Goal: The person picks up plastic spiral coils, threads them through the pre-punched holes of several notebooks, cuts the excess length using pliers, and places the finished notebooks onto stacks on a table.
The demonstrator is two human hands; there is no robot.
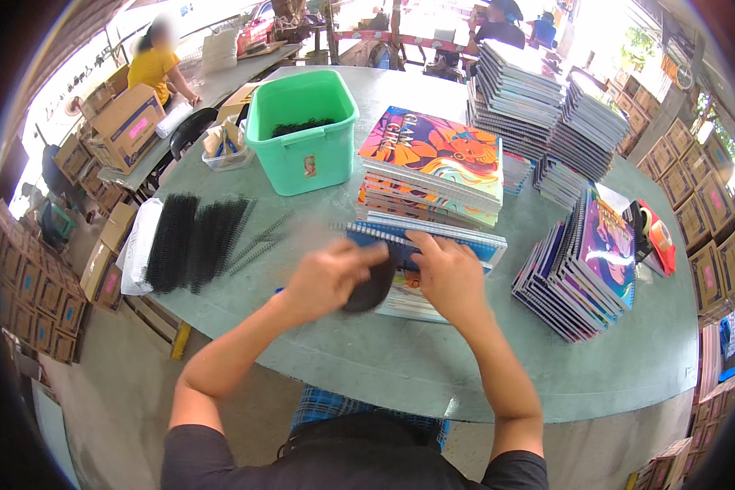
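Note:
A blue-covered notebook [482, 249] stands on its edge in front of me, with a spiral coil along its upper left edge. My right hand [452, 273] grips its top edge, thumb and fingers bent over it. Beside the coil is my left hand [328, 278], smeared by motion, so its fingers cannot be made out. A dark rounded thing [371, 282] hangs below that hand; its kind is unclear. Under my hands lies another notebook [416, 304], partly hidden. Behind them rises a stack of colourful notebooks [433, 159].
Bundles of black spiral coils [196, 241] and a few loose coils [261, 242] lie left. A green bin [302, 155] holds more coils. Spiral notebooks [580, 261] are stacked right, beside a tape dispenser [652, 233]; taller stacks [514, 98] stand behind. A person in yellow [157, 69] works far left.

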